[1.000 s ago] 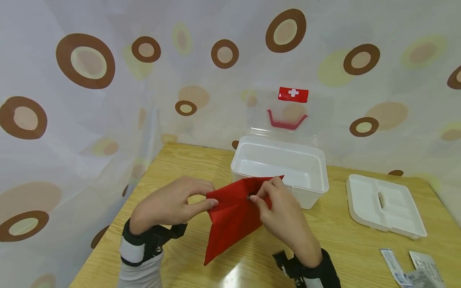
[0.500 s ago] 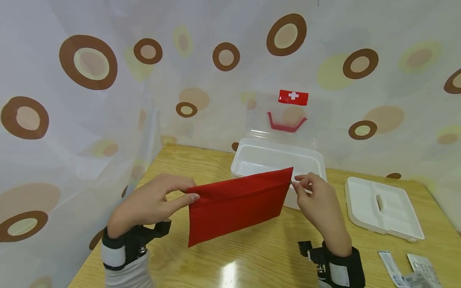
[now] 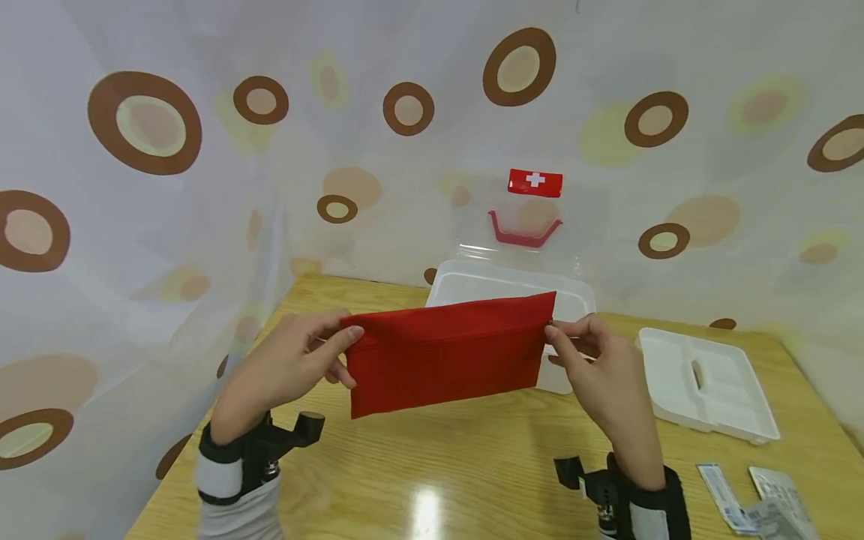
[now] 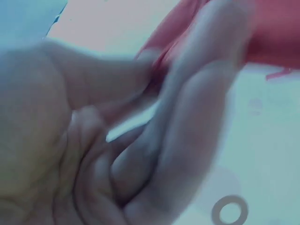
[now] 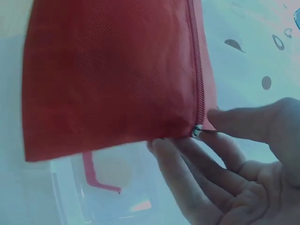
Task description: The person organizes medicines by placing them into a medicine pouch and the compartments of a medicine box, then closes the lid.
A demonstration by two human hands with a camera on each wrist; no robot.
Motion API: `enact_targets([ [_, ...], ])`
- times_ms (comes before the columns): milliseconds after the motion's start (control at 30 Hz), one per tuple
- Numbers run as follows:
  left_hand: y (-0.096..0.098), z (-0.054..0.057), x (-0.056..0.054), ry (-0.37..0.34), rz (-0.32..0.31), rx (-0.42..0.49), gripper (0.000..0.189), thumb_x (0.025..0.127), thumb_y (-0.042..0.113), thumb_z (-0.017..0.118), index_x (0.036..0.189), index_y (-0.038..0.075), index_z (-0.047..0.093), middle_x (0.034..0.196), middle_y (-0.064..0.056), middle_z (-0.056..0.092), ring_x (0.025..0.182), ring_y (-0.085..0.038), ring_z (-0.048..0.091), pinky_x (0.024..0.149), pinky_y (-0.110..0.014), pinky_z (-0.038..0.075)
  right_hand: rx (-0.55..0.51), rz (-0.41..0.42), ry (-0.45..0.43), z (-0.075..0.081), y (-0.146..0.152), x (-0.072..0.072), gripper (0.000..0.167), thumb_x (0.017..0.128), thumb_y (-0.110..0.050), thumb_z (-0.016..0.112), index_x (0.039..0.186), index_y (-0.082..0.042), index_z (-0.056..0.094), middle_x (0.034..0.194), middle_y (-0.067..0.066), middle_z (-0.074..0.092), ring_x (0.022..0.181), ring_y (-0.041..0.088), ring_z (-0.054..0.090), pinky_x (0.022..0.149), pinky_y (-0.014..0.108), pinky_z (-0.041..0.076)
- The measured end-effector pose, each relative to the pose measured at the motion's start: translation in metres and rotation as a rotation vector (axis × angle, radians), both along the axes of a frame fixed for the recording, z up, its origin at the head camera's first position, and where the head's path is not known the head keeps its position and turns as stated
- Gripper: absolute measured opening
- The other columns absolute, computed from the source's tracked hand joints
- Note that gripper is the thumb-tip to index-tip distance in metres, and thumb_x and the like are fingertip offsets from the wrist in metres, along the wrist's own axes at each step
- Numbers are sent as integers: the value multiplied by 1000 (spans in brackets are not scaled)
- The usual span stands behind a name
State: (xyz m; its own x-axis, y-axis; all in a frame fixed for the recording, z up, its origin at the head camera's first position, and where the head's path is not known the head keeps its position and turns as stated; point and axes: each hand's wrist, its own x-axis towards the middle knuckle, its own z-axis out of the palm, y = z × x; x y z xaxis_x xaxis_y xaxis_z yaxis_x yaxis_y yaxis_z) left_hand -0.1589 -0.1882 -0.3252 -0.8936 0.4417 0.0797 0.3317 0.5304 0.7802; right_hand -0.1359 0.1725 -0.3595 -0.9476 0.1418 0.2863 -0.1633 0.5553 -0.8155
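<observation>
A flat red zipper pouch is held up lengthwise between both hands, above the table. My left hand pinches its upper left corner between thumb and fingers; the left wrist view shows red cloth past the fingers. At the pouch's right end my right hand pinches around the metal zipper pull. The zipper runs along the pouch near one long edge, and its pull sits at the end, with the teeth looking joined. What the pouch contains is hidden.
Behind the pouch stands a white box, its clear lid raised, with a pink handle and a red cross label. A white compartment tray lies right. Nearer are a packet and a blister pack.
My right hand has drawn the zipper pull rightward to the pouch's end. The pouch has straightened out flat and risen a little, now hiding more of the box.
</observation>
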Motion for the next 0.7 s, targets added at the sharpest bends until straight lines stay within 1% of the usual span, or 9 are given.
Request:
enact_targets([
  [167,18,-3,-8,19,100,75,28,106,36,53,116,12,65,86,-7,67,70,-15,74,71,-34,58,-17,-72,144,0,-1,-1,22,96,-17,70,113,-2,72,118,11,74,104,18,70,76,8,50],
  [267,28,-3,-13,35,132,109,30,106,35,54,126,15,65,103,-7,72,76,-17,75,73,-35,59,-24,-70,233,-2,-1,-3,20,96,-10,68,114,-3,73,123,10,71,113,22,66,80,7,49],
  [300,31,-3,-15,46,141,121,28,106,33,54,123,14,65,108,-7,72,78,-18,76,74,-35,59,-18,-76,255,-2,-1,-2,20,97,-9,67,115,-3,73,125,10,70,115,24,65,80,7,48],
  [367,37,-3,-20,82,157,159,23,106,29,55,117,13,66,114,-8,72,82,-19,76,69,-32,57,-13,-89,292,-3,-2,-2,25,98,-5,64,122,-2,68,129,12,68,117,28,65,81,6,47],
  [500,47,-3,-29,151,193,251,15,103,23,60,110,11,65,110,-8,72,88,-21,77,64,-28,52,-35,-132,318,-4,-2,0,39,99,0,58,137,0,52,134,13,66,118,30,66,81,6,47],
  [533,50,-3,-31,160,199,267,16,103,22,61,114,12,66,108,-8,73,89,-20,76,62,-27,50,-49,-139,318,-4,-2,0,44,99,0,57,141,-1,47,134,13,66,119,29,66,81,6,47],
  [567,53,-4,-33,163,203,283,19,102,21,62,118,11,65,107,-8,73,91,-20,76,69,-29,53,-67,-147,316,-4,-2,0,48,99,1,56,145,-3,42,135,12,65,120,28,65,81,7,48],
  [600,55,-5,-35,162,208,295,23,101,20,62,123,12,65,108,-8,73,93,-20,76,69,-29,52,-82,-153,314,-4,-1,1,50,99,1,55,147,-4,39,136,11,65,120,27,65,81,8,48],
  [700,63,-9,-42,143,200,330,32,101,15,62,132,8,60,111,-10,73,98,-22,75,77,-33,55,-95,-165,308,-5,1,1,51,100,0,52,149,-5,40,139,9,63,124,24,62,83,10,47],
])
